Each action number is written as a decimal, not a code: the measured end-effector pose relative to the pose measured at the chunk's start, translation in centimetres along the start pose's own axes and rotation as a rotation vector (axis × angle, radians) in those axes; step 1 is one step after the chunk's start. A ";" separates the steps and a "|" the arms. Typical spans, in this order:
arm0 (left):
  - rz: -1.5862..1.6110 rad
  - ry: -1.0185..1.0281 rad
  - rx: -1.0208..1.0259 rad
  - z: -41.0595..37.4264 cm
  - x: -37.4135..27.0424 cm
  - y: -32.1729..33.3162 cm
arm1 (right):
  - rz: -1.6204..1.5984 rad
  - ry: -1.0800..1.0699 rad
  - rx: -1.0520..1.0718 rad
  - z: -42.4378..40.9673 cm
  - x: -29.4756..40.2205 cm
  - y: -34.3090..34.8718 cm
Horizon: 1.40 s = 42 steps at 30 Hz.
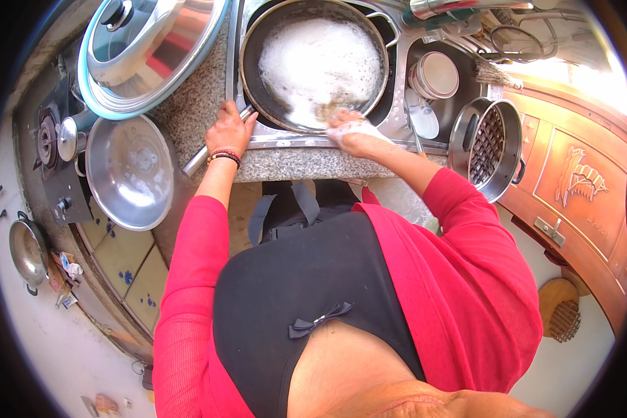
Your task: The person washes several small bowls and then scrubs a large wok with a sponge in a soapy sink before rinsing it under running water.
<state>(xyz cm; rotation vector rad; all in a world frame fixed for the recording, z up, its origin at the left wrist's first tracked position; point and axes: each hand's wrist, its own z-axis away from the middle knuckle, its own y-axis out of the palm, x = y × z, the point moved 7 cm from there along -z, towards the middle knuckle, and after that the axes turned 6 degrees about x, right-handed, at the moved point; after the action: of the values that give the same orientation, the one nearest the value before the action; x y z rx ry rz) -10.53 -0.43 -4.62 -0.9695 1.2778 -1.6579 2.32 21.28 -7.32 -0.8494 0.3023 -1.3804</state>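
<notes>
My left hand [231, 130] grips the metal handle [195, 161] of a large, dark frying pan [261, 96]. The pan rests over the left basin of a steel double sink [400, 104], with a wire-like helper handle [389, 26] on its far right side. Thick white suds [318, 57] cover most of the pan's inside. At the pan's near right edge, my foam-covered right hand [354, 133] presses down on a brownish scrubber [333, 108]. Foam, blur and my fingers hide most of that scrubber.
A bowl [438, 74] and a plate [423, 119] lie in the right basin. A steel pot [459, 149] stands right of it. On the left are a metal basin [130, 172], a large lid [146, 62] and a gas burner [47, 136]. The granite counter edge [303, 165] runs before me.
</notes>
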 end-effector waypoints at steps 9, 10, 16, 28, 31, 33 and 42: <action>-0.008 -0.001 -0.020 0.1 0.3 0.4 | -0.153 0.035 0.011 1.6 -1.0 -1.3; -0.014 -0.002 -0.024 0.2 0.3 0.5 | -0.040 0.116 0.148 2.2 -2.0 -3.1; -0.014 -0.002 -0.023 0.1 0.2 0.1 | 0.458 -0.001 -0.192 1.4 -14.5 -5.4; 0.039 -0.030 0.054 0.1 0.2 -0.1 | -0.192 0.077 -0.109 -6.4 -4.7 1.3; 0.050 -0.037 0.064 0.1 0.4 0.1 | -0.385 -0.157 -0.322 -7.7 -0.5 0.5; 0.046 -0.029 0.056 0.0 0.3 0.0 | -0.501 -0.340 -0.381 -10.3 1.0 0.4; -0.006 -0.014 0.036 -0.1 0.1 0.1 | -0.437 -0.270 -0.669 -18.5 -0.4 -9.0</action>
<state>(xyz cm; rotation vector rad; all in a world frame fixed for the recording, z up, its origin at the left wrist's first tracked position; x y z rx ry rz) -10.63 -0.50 -4.71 -0.9629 1.2328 -1.6708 -16.39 15.56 -13.83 -1.7198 0.3902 -1.5585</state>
